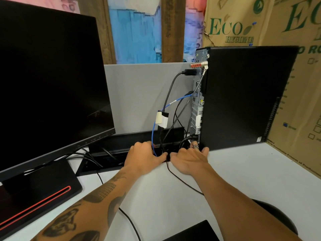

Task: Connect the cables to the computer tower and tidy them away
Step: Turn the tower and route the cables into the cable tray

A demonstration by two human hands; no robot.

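Note:
A black computer tower stands upright on the white desk, its rear panel facing left. Several cables run from that panel: a thick black one, a blue one and thin black ones, with a white adapter block hanging among them. They drop into a black cable tray at the desk's back edge. My left hand rests at the tray's opening, fingers curled over the cables. My right hand lies beside it, fingers reaching to the tower's base. What each hand holds is hidden.
A large black monitor on a black stand with a red stripe fills the left. A grey divider panel backs the desk. Cardboard boxes stand behind and right of the tower. A thin black cable trails across the desk.

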